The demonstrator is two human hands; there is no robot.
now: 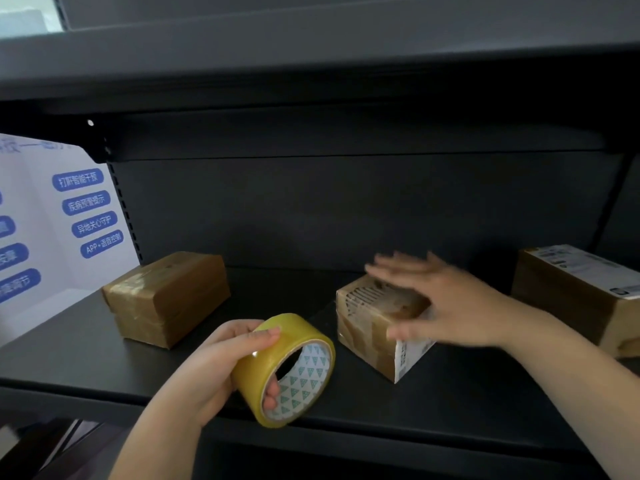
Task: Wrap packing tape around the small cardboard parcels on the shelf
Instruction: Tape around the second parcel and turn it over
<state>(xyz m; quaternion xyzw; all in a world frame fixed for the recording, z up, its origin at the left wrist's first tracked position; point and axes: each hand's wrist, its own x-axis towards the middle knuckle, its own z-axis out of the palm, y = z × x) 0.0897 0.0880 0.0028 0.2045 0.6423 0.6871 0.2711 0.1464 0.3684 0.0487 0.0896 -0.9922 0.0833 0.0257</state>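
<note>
My left hand [221, 362] grips a yellowish roll of packing tape [277, 362] just above the front edge of the dark shelf [104, 368], fingers through its core. A small cardboard parcel [367, 327], partly taped, with a white printed side, sits at the middle of the shelf. My right hand [446, 303] hovers blurred over its top and right side, fingers spread; whether it touches the parcel is unclear. A second taped parcel [166, 299] lies at the left. A third parcel [571, 292] with a white label stands at the right.
A white sign [59, 230] with blue labels leans at the shelf's left end. The upper shelf [311, 88] overhangs closely above. The dark back panel [346, 209] closes the rear.
</note>
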